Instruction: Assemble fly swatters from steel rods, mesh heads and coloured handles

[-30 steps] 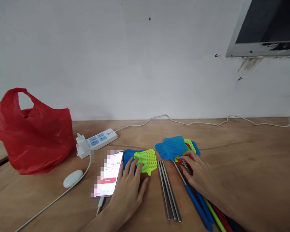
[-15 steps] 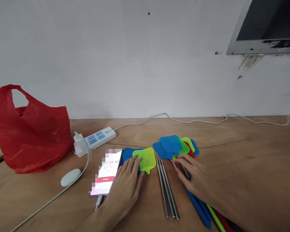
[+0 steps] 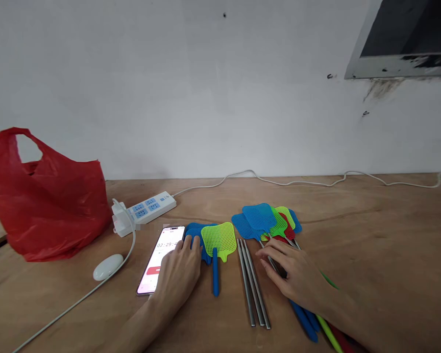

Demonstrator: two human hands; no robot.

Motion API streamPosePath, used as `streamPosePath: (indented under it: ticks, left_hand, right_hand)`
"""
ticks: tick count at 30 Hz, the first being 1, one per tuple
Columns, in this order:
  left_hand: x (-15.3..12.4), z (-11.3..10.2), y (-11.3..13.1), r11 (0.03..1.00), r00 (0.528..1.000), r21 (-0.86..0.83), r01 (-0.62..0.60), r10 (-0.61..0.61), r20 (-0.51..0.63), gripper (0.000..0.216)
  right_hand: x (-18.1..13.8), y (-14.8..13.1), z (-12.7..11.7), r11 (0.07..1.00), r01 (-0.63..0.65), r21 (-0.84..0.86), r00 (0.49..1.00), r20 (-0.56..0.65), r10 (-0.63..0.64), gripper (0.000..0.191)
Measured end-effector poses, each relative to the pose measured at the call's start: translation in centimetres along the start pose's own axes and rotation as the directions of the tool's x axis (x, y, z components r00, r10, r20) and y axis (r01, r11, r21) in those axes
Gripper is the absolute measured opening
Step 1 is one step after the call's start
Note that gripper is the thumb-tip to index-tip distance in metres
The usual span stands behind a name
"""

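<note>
My left hand [image 3: 180,269] lies with its fingers stretched over the edge of a blue fly swatter head [image 3: 200,233], its wrist covering part of a lit phone [image 3: 161,260]. A yellow-green swatter head [image 3: 220,238] overlaps the blue one, and a short blue handle [image 3: 215,274] lies below. Several loose metal rods [image 3: 253,284] rest between my hands. Over the metal shafts of assembled swatters hovers or rests my right hand [image 3: 294,269], thumb and fingers apart. Their heads fan out beyond it, a blue head [image 3: 259,217] on top. My right forearm hides part of the handles [image 3: 305,318].
On the left stand a red plastic bag [image 3: 47,201] and a white power strip [image 3: 147,211]. A white oval object [image 3: 108,267] lies by a cable. Another thin cable [image 3: 290,185] runs along the wall, and a grey-framed panel [image 3: 404,44] hangs at upper right.
My left hand has shifted left off the yellow-green head, uncovering the short blue handle. My right hand's fingers have come away from the shaft they were touching.
</note>
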State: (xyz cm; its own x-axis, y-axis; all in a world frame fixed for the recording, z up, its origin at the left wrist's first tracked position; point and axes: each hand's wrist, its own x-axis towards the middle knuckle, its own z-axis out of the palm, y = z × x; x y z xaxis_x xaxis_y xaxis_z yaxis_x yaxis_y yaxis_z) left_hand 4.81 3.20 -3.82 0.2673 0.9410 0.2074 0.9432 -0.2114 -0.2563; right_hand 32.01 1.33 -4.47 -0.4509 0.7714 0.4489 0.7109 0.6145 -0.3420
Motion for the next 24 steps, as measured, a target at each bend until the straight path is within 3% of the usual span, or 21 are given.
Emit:
streamPosePath:
  ticks: [4, 6, 10, 12, 15, 20, 24]
  left_hand:
    - [-0.1, -0.1, 0.1, 1.0, 0.998, -0.02, -0.023, 0.021, -0.062, 0.016]
    - [-0.2, -0.2, 0.2, 0.992, 0.981, -0.087, -0.089, 0.072, -0.182, 0.017]
    - [-0.6, -0.7, 0.4, 0.897, 0.833, -0.227, -0.38, 0.225, -0.505, 0.024]
    - [-0.8, -0.9, 0.5, 0.831, 0.765, -0.264, -0.491, 0.266, -0.586, 0.025]
    - [-1.0, -1.2, 0.6, 0.744, 0.713, -0.337, -0.577, 0.257, -0.652, 0.024]
    - [-1.5, -1.3, 0.7, 0.574, 0.727, -0.57, -0.588, 0.068, -0.683, 0.02]
    - [-1.9, -1.7, 1.0, 0.45, 0.804, -0.706, -0.547, 0.048, -0.593, 0.016]
  right_hand:
    - [0.1, -0.2, -0.2, 1.0, 0.004, 0.017, 1.0, 0.004, -0.004, 0.018]
    - [0.1, -0.3, -0.2, 1.0, 0.005, 0.03, 1.0, 0.003, -0.005, 0.018]
    - [0.1, -0.5, -0.2, 0.999, -0.007, 0.046, 1.0, 0.03, 0.005, 0.018]
    - [0.1, -0.5, -0.3, 0.999, -0.011, 0.038, 0.998, 0.059, 0.009, 0.018]
    - [0.2, -0.8, -0.5, 1.0, -0.009, 0.01, 0.994, 0.11, 0.008, 0.016]
    - [0.2, -1.0, -0.5, 1.0, 0.001, 0.016, 0.981, 0.192, -0.004, 0.015]
    - [0.1, -1.1, -0.4, 1.0, 0.006, 0.012, 0.977, 0.212, -0.008, 0.012]
